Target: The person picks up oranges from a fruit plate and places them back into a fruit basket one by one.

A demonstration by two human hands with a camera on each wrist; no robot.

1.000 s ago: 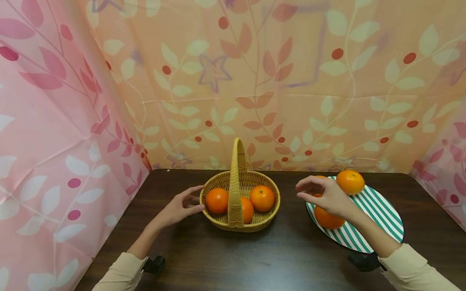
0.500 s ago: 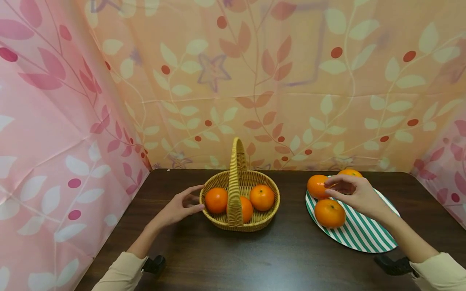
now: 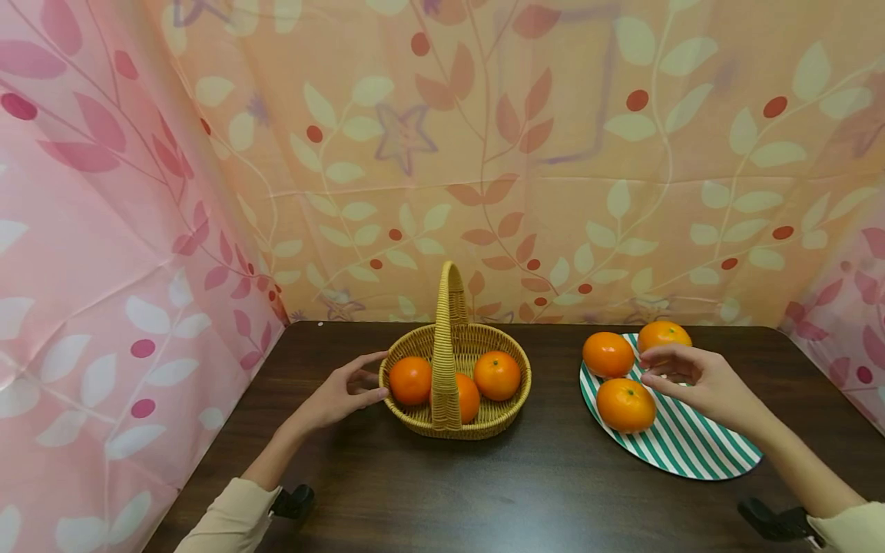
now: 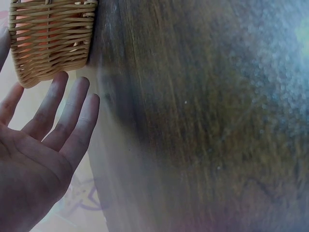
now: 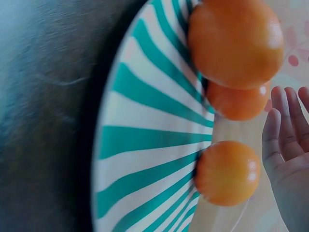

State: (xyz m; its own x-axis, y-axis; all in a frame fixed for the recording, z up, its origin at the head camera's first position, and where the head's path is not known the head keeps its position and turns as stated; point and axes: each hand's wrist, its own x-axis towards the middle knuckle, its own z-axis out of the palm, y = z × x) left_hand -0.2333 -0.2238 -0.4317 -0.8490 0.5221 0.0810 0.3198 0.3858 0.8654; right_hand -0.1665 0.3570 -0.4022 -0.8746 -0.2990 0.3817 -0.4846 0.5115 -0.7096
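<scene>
Right hand [image 3: 712, 382] above the striped plate [image 3: 705, 452], its loose grip holding nothing.
Three oranges [image 3: 625, 405] rest at the plate's left and far edges; the left hand [image 3: 339, 398], fingers parted, meets the left rim of the wicker basket [image 3: 484, 432], three more oranges [image 3: 497, 376] inside.

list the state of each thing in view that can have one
Basket: upright, partly filled
Fruits in basket: three, unpeeled where visible
Striped plate: lying flat, partly covered
Fruits on plate: three, unpeeled where visible
Left hand: relaxed at basket's edge, contact unclear
Right hand: over plate, holding nothing
Floral cloth: hanging, creased
</scene>
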